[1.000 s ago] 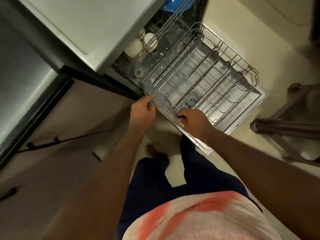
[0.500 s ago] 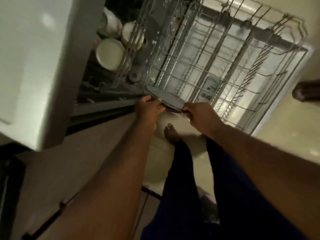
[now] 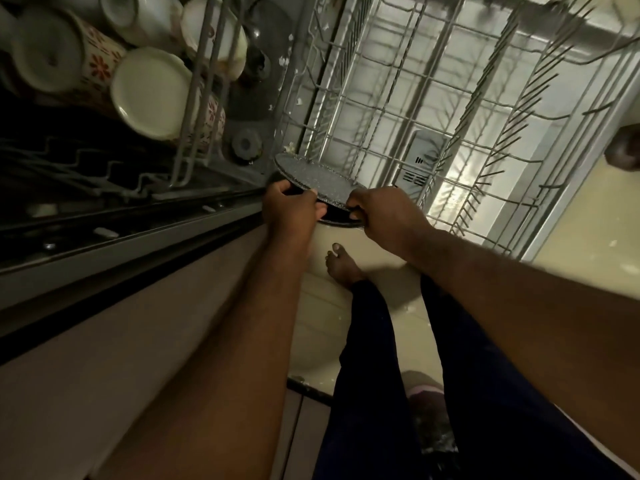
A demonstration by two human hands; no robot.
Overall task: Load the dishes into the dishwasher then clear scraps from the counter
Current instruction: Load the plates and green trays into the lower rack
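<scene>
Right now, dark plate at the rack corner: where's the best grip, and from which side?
Grip the near rim, coming from the person's side. The dark plate lies nearly flat with its far edge in among the rack wires, so only the near rim looks free. The thin edge suits a pinch at two spots set apart, as the left hand and right hand hold it.

My head-worn camera looks steeply down, close above the dishwasher rack (image 3: 450, 109), which fills the frame's upper right.
</scene>
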